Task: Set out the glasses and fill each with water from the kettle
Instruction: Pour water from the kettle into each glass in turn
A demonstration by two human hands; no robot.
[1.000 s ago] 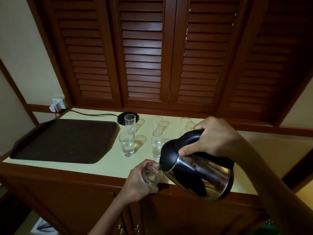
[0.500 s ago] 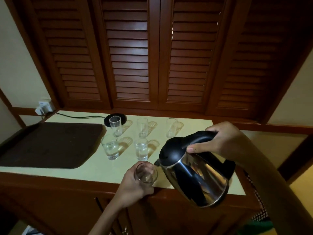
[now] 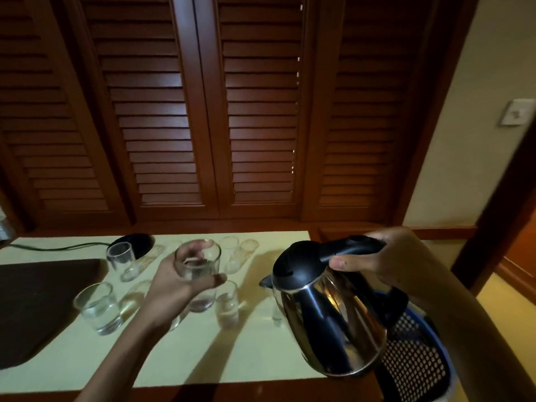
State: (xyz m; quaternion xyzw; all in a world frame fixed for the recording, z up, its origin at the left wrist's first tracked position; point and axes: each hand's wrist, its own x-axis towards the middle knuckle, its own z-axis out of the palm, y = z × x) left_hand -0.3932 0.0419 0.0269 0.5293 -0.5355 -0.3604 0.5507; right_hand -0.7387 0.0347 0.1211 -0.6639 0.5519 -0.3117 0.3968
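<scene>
My left hand grips a clear glass with some water in it and holds it above the cream counter, over the middle of the group of glasses. My right hand grips the black handle of the steel kettle, which hangs over the counter's right end, spout pointing left and apart from the held glass. Other glasses stand on the counter: a tall one at the back left, a short one in front of it, one at the back, one just right of my hand.
A dark tray lies at the counter's left end. The black kettle base with its cord sits at the back. A blue perforated basket stands below the kettle on the right. Louvred wooden doors rise behind the counter.
My left hand has lifted the glass from the front edge and carried it back over the other glasses. The kettle has tipped back, its spout now away from the glass.
</scene>
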